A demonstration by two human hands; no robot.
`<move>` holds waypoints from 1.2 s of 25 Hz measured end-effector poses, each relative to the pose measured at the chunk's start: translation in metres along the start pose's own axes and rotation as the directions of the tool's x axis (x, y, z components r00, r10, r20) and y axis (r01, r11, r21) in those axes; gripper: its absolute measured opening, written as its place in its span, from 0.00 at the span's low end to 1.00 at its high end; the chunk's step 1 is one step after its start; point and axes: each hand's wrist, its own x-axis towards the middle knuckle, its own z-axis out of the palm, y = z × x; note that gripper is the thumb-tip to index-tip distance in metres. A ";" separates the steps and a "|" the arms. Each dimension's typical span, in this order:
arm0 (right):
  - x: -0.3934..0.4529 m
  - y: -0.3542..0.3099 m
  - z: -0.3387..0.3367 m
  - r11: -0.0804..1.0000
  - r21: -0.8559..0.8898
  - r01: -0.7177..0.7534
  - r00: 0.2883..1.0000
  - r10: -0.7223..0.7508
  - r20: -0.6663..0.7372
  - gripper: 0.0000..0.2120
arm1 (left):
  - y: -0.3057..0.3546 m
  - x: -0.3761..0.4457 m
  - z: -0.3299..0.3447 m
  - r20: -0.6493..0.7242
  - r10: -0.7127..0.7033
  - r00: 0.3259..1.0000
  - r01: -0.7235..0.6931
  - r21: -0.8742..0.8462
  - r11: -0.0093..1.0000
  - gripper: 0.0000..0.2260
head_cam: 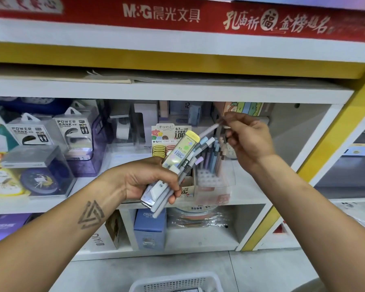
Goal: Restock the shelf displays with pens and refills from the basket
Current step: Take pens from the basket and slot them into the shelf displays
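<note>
At a stationery shelf (169,92), a person's left hand (148,178) grips a bundle of pens (183,165) and a lead refill case (180,152) with a yellow cap, held at a slant in front of the middle shelf board. The right hand (249,138) is raised apart from it, fingers pinching the top of one pale pen (209,129) drawn up toward the shelf's upper edge. Just behind, a clear pen holder (213,171) stands near the board's front lip, with bare board to its right up to the white upright. Power bank boxes (72,133) crowd the left side. The white basket (177,283) sits on the floor at the bottom edge, below both arms.
</note>
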 end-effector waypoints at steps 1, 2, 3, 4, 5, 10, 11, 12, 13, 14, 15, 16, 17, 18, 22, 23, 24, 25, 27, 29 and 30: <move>0.002 -0.002 -0.002 0.999 0.029 0.018 0.999 -0.017 -0.041 0.04 | 0.000 -0.003 -0.003 -0.009 -0.015 1.000 0.015 0.000 1.000 0.11; 0.003 -0.003 -0.004 0.998 0.047 0.036 0.997 -0.033 -0.070 0.04 | -0.001 -0.006 -0.005 -0.026 -0.026 0.999 0.026 -0.005 1.000 0.11; 0.003 -0.004 -0.007 0.997 0.064 0.054 0.995 -0.048 -0.090 0.03 | -0.001 -0.008 -0.008 -0.051 -0.036 0.998 0.036 -0.011 0.999 0.11; 0.002 -0.004 -0.009 0.995 0.074 0.065 0.993 -0.056 -0.106 0.03 | -0.001 -0.011 -0.012 -0.086 -0.048 0.995 0.046 -0.019 0.999 0.10; 0.002 -0.004 -0.011 0.995 0.067 0.069 0.991 -0.061 -0.117 0.02 | -0.001 -0.013 -0.016 -0.126 -0.062 0.990 0.059 -0.033 0.998 0.11; -0.003 0.003 -0.023 0.910 -0.378 0.172 0.983 -0.183 0.007 0.07 | 0.002 -0.016 -0.026 -0.239 -0.050 0.970 0.033 -0.074 0.997 0.12; -0.004 0.004 -0.025 0.851 -0.476 0.222 0.974 -0.220 0.061 0.07 | 0.004 -0.015 -0.023 -0.238 -0.038 0.970 0.020 -0.077 0.997 0.12; -0.005 0.004 -0.025 0.786 -0.554 0.274 0.961 -0.250 0.120 0.05 | 0.006 -0.015 -0.021 -0.237 -0.026 0.971 0.006 -0.086 0.996 0.11; -0.007 0.005 -0.027 0.722 -0.615 0.317 0.947 -0.271 0.171 0.04 | 0.007 -0.014 -0.018 -0.229 -0.012 0.973 -0.010 -0.093 0.996 0.10; -0.009 0.006 -0.030 0.666 -0.660 0.348 0.936 -0.284 0.207 0.03 | 0.008 -0.012 -0.015 -0.221 0.003 0.975 -0.025 -0.096 0.995 0.10; -0.010 0.008 -0.032 0.624 -0.690 0.366 0.929 -0.291 0.229 0.03 | 0.009 -0.010 -0.011 -0.217 0.017 0.976 -0.038 -0.096 0.995 0.10; -0.011 0.010 -0.034 0.599 -0.707 0.375 0.925 -0.295 0.240 0.04 | 0.010 -0.008 -0.009 -0.216 0.027 0.976 -0.049 -0.095 0.994 0.10; -0.012 0.012 -0.034 0.589 -0.713 0.380 0.923 -0.293 0.249 0.04 | 0.010 -0.006 -0.006 -0.213 0.035 0.976 -0.057 -0.096 0.994 0.11; -0.012 0.014 -0.034 0.594 -0.708 0.382 0.923 -0.287 0.257 0.06 | 0.009 -0.004 -0.004 -0.210 0.041 0.977 -0.063 -0.097 0.993 0.11; -0.011 0.024 -0.024 0.591 -0.691 0.416 0.909 -0.282 0.306 0.07 | 0.007 0.000 -0.003 -0.207 0.043 0.977 -0.067 -0.108 0.992 0.11; -0.010 0.027 -0.022 0.584 -0.694 0.421 0.907 -0.277 0.318 0.06 | 0.006 -0.001 -0.003 -0.210 0.041 0.977 -0.066 -0.112 0.992 0.11; -0.010 0.029 -0.019 0.578 -0.698 0.422 0.906 -0.267 0.327 0.04 | 0.005 -0.001 -0.005 -0.214 0.037 0.976 -0.062 -0.110 0.992 0.10; -0.010 0.031 -0.017 0.571 -0.703 0.424 0.906 -0.259 0.336 0.03 | 0.005 -0.002 -0.006 -0.217 0.032 0.976 -0.056 -0.105 0.993 0.10; -0.010 0.032 -0.013 0.557 -0.710 0.430 0.903 -0.250 0.350 0.03 | 0.005 -0.005 -0.008 -0.224 0.021 0.974 -0.044 -0.099 0.994 0.10; -0.011 0.029 -0.011 0.532 -0.720 0.445 0.895 -0.247 0.371 0.03 | 0.005 -0.007 -0.010 -0.220 0.018 0.975 -0.043 -0.108 0.993 0.12; -0.011 0.028 -0.010 0.510 -0.727 0.460 0.888 -0.249 0.387 0.03 | 0.005 -0.008 -0.011 -0.218 0.019 0.976 -0.045 -0.112 0.993 0.12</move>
